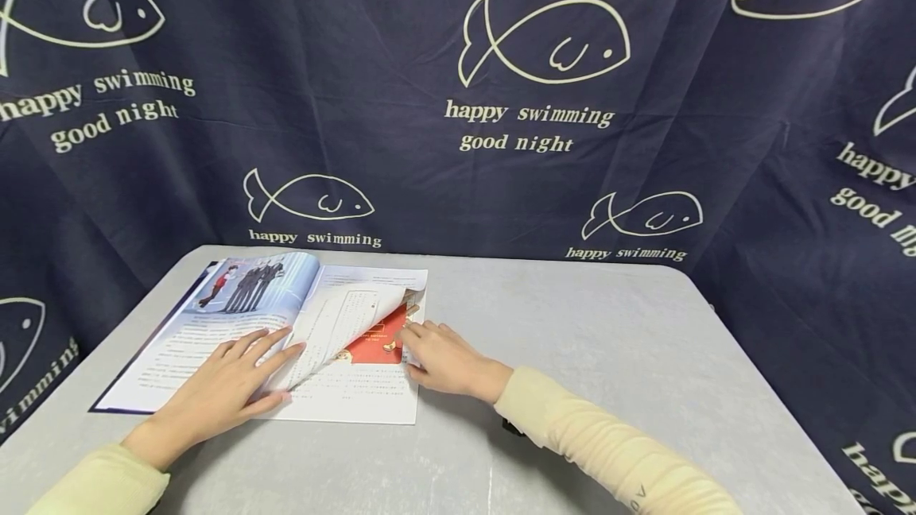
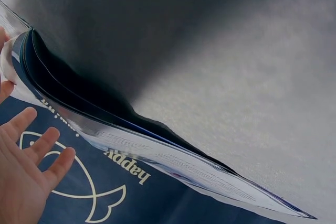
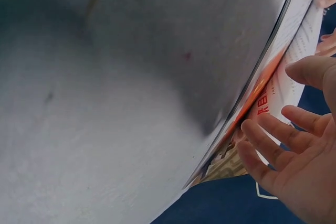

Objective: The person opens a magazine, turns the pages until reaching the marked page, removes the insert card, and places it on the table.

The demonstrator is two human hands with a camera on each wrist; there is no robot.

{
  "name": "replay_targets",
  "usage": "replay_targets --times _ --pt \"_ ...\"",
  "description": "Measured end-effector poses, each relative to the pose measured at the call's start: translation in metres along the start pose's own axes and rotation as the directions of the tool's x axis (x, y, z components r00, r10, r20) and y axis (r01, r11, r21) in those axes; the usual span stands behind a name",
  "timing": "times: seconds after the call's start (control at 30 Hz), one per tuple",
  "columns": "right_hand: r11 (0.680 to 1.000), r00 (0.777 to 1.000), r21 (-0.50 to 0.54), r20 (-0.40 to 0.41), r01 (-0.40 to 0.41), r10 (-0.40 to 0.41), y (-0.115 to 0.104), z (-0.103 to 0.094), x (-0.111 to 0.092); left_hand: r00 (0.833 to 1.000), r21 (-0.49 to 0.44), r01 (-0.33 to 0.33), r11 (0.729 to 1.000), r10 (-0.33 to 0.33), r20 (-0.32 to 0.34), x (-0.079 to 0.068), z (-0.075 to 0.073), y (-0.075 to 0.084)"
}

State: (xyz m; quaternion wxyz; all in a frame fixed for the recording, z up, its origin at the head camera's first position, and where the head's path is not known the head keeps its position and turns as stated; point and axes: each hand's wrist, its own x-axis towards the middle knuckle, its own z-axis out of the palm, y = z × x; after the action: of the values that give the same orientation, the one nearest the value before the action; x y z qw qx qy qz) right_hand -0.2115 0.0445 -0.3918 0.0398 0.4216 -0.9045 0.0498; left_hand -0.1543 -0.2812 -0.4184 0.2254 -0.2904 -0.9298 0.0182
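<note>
An open magazine (image 1: 365, 408) lies on the grey table, a picture of several figures on its left page. My left hand (image 1: 229, 380) rests spread over the inner part of the pages near the spine. A right-hand leaf (image 1: 336, 316) is lifted and curled over toward the left. Below its edge shows a red printed area (image 1: 375, 346) with small gold details. At that area's right side are the fingers of my right hand (image 1: 451, 360), touching the magazine's outer edge. In the right wrist view, the right thumb and fingers are apart beside the pages.
The grey table (image 1: 572, 340) extends to the right of the magazine. Behind it hangs a dark blue curtain (image 1: 415, 118) with fish outlines and lettering, which also runs along both sides.
</note>
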Motion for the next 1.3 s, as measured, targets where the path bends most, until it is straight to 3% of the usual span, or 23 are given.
replay_targets --times 0.6,1.3 --pt "1.0 1.0 -0.008 -0.012 -0.027 0.027 0.02 0.005 0.013 0.997 0.0 -0.036 0.999 0.036 -0.068 0.004 -0.001 0.0" --pt "0.996 0.997 0.046 0.013 -0.075 0.074 0.036 0.007 0.033 0.997 -0.022 -0.031 0.999 0.029 -0.071 0.004 -0.002 0.0"
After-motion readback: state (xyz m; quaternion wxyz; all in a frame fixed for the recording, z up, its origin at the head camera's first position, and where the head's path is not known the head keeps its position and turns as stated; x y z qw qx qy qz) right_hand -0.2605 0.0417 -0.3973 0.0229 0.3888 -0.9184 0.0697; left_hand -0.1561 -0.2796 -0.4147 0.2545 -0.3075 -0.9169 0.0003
